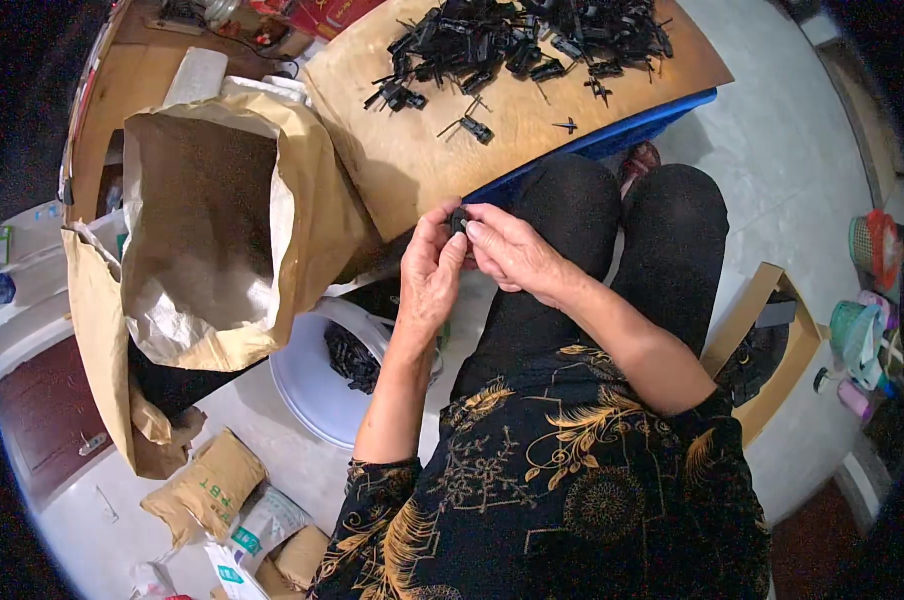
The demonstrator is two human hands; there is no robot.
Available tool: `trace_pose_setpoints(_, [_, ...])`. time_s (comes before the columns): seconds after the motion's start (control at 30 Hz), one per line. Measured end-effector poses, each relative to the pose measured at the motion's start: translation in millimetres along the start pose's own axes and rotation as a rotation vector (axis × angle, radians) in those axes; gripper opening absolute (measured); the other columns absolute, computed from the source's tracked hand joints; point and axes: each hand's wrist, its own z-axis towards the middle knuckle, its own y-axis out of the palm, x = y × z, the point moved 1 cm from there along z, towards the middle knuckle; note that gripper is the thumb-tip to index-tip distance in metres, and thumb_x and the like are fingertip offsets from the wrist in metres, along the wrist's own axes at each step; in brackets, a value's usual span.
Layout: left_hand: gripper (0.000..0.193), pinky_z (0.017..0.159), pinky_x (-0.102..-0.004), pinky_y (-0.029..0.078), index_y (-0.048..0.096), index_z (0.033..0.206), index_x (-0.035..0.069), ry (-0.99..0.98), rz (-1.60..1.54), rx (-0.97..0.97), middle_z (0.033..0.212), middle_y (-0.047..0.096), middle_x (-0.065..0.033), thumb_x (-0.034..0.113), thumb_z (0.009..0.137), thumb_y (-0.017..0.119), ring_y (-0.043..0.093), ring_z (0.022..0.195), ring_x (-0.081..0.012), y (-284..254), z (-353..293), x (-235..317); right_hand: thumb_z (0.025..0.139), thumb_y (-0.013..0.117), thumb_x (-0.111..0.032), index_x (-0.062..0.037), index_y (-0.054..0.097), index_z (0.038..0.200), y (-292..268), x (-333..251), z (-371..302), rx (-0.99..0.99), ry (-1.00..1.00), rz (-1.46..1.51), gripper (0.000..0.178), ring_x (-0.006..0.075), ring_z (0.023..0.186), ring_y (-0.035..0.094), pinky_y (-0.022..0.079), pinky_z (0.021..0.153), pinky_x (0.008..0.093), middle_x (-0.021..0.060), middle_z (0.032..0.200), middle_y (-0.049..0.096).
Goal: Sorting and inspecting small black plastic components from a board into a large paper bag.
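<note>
Just off the board's near edge, my two hands meet over my lap. Between the fingertips of my left hand point(433, 262) is a small black plastic part point(459, 219), pinched and mostly covered. My right hand point(517, 252) closes on the same part from the other side, thumb and forefinger against it. A heap of similar black plastic parts point(512, 40) with thin prongs lies on the wooden board point(372, 150). One part point(476, 129) lies apart from the heap, nearer to me, and a small cross-shaped piece point(567, 125) is to its right.
A large open paper sack point(302, 200) stands at the left. Below it, a white bucket point(297, 385) holds black parts. On the right is an open cardboard box point(767, 290) with dark contents. Filled bags point(207, 485) lie on the floor at lower left.
</note>
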Motion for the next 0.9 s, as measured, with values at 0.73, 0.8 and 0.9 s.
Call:
trace_pose_setpoints(0.73, [0.034, 0.072, -0.0322, 0.048, 0.051, 0.111, 0.002, 0.303, 0.575, 0.049, 0.098, 0.059, -0.0174, -0.004, 0.078, 0.053, 0.062, 0.085, -0.0289, -5, 17, -14, 0.095, 0.036, -0.020, -0.0077, 0.040, 0.118, 1, 4, 17, 0.142, 0.091, -0.068, 0.027, 0.0028, 0.040, 0.029, 0.025, 0.034, 0.0178, -0.0046, 0.056, 0.037])
trace_pose_setpoints(0.8, [0.034, 0.072, -0.0331, 0.048, 0.051, 0.111, 0.003, 0.235, 0.604, 0.002, 0.096, 0.059, -0.0181, -0.003, 0.077, 0.053, 0.061, 0.084, -0.0312, -6, 20, -13, 0.095, 0.036, -0.020, -0.0085, 0.040, 0.118, 0, 4, 18, 0.157, 0.120, -0.075, 0.026, 0.0025, 0.040, 0.028, 0.024, 0.034, 0.0176, -0.0048, 0.056, 0.036])
trace_pose_setpoints(0.9, [0.035, 0.070, -0.0338, 0.048, 0.051, 0.110, 0.004, 0.247, 0.673, -0.127, 0.096, 0.058, -0.0189, -0.003, 0.076, 0.054, 0.060, 0.085, -0.0319, -14, 30, -8, 0.095, 0.035, -0.021, -0.0106, 0.039, 0.118, -3, 8, 20, 0.166, 0.146, -0.012, 0.026, 0.0020, 0.039, 0.027, 0.022, 0.033, 0.0174, -0.0053, 0.056, 0.035])
